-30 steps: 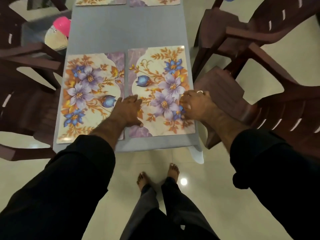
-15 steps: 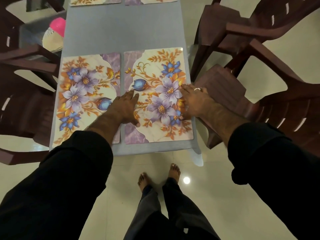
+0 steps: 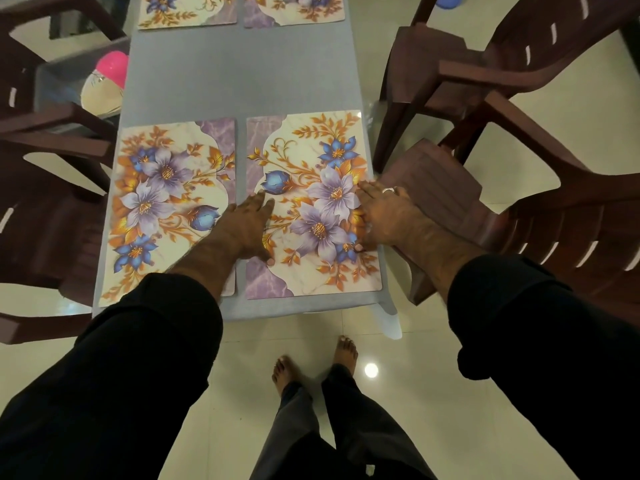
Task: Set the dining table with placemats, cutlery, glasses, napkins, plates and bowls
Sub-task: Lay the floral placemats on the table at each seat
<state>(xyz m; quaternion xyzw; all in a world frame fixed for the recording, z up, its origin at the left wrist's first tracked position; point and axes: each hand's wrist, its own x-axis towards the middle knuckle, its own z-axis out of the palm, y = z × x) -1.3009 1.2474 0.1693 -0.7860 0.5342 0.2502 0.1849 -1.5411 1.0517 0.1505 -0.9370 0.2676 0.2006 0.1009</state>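
On table (image 3: 239, 74): both hands flat on placemat (image 3: 311, 265).

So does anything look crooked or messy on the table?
Not really. The four placemats lie flat; the near right placemat, under both hands, sits a bit farther up than the near left placemat. Nothing spilled.

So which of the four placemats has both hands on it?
The near right placemat: the left hand and right hand both press flat on it. The near left placemat and two far placemats lie untouched.
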